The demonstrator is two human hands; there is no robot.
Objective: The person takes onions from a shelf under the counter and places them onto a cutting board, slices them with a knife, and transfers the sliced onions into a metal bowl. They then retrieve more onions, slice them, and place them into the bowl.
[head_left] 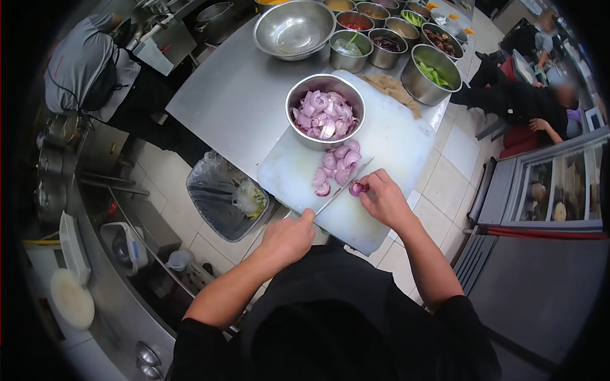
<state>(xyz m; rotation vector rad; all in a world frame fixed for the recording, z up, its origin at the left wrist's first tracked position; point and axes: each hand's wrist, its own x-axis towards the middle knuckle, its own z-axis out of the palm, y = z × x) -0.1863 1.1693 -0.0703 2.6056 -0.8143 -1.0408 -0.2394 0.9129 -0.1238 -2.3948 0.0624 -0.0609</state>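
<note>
My left hand [289, 236] is closed round the handle of a kitchen knife [343, 188], whose blade slants up and away over the white cutting board [394, 130]. With bent fingers, my right hand [386, 198] grips a small piece of red onion [357, 188] right beside the blade. Cut red onion slices [337, 164] lie in a loose heap on the far side of the knife. Behind them, a steel bowl [356, 125] on the board holds many more onion slices [325, 115].
A wide steel bowl [295, 28] and several steel containers of ingredients line the table's back, with green vegetables in one container [432, 75]. A tan cloth [393, 93] lies beside the board. A lined bin [225, 197] stands at left below the table. Other people are left and right.
</note>
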